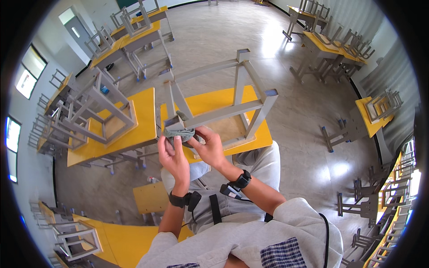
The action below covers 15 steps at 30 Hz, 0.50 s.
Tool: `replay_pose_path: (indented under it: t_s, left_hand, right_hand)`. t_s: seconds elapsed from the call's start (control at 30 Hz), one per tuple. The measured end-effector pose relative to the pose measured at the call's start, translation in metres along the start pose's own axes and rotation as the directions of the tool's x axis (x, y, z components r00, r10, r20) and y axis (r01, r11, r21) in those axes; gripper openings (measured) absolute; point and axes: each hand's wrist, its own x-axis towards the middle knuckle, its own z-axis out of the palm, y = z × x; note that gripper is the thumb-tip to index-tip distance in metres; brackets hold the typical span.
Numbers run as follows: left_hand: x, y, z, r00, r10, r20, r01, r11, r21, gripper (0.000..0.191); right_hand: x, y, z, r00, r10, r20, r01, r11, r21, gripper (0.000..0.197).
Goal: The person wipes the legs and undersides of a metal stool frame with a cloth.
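Note:
An upturned stool with a grey metal frame rests on a yellow desktop in front of me, its legs pointing up. A grey-green cloth is wrapped around the nearest left leg, just below its end. My left hand pinches the cloth from the left, with the thumb on top of it. On the right side of that leg, my right hand grips the cloth with its fingers; some fingertips are hidden behind the cloth. Both wrists wear black straps with small devices.
Close on the left, another yellow desk carries upturned stools. A wooden seat and a long yellow desktop lie at lower left. More desks with upturned stools line the right side. A bottle is near the wooden seat.

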Motion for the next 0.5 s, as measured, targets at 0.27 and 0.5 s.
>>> replay_pose_path:
  t_s: [0.27,0.5]
  left_hand:
    - [0.015,0.014,0.009,0.998,-0.019,-0.055,0.018,1.000,-0.014,0.007]
    - [0.001,-0.011,-0.002,0.994,-0.112,0.014,0.112,0.994,-0.010,0.038]
  right_hand:
    - [0.006,0.001,-0.003,0.996,-0.040,-0.080,0.034,0.997,-0.073,0.020]
    - [-0.001,0.019,-0.004,1.000,-0.022,-0.013,0.022,0.998,-0.058,0.030]
